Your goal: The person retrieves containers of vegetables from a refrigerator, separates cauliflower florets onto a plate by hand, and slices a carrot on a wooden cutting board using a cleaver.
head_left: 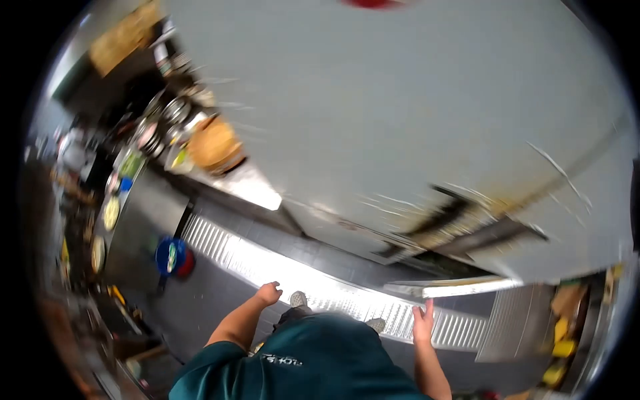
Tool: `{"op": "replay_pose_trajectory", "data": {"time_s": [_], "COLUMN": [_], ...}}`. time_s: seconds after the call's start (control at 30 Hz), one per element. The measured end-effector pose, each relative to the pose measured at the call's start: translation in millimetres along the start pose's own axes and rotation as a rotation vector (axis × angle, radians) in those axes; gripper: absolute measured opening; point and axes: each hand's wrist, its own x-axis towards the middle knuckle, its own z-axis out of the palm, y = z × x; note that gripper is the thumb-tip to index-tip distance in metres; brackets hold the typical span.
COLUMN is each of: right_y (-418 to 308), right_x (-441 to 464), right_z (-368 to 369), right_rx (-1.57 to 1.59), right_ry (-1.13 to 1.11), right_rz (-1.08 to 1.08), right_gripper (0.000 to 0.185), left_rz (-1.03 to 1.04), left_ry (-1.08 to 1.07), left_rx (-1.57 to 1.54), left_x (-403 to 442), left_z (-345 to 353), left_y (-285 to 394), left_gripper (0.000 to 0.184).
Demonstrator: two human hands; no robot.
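Note:
Over the metal floor grate [320,283], at the wearer's left side, my left hand [269,293] has its fingers curled; whether anything small is in them cannot be made out. My right hand [423,322] is raised with fingers apart and nothing in it. It is nearest to the lower edge of a large grey door or panel [400,120], which has a dark handle or latch [443,217] on it. I see no contact between that hand and the panel.
A metal counter at the left holds a round wooden board [215,145], pans and dishes. A blue bucket [171,255] stands on the dark tiled floor beside something red. Shelves with yellow items [564,339] are at the far right.

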Motion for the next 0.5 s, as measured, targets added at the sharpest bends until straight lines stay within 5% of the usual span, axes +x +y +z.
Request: {"op": "replay_pose_trajectory", "data": {"time_s": [0.13, 0.17, 0.27, 0.47, 0.5], "right_y": [-27, -66, -95, -168, -154], "right_x": [36, 13, 6, -24, -13], "right_z": [96, 205, 336, 538, 565], "right_rx": [-0.427, -0.528, -0.614, -0.631, -0.536], "right_ry": [-0.381, -0.469, -0.696, -0.914, -0.929], "right_rz": [-0.046, -0.067, -0.237, -0.277, -0.130], "right_gripper": [0.052, 0.045, 0.034, 0.050, 0.053], "left_rz": [-0.081, -0.211, -0.391, -0.774, -0.821], "left_ry": [-0.018, -0.018, 0.074, 0.268, 0.230], "left_rx": [0.077, -0.048, -0.198, -0.654, -0.690], "left_x": [-9, 3, -25, -52, -56], "left_z": [38, 12, -6, 3, -7], "left_y": [-139, -216, -304, -418, -419], "left_gripper": [0.053, 0.052, 0.051, 0.046, 0.043]}}
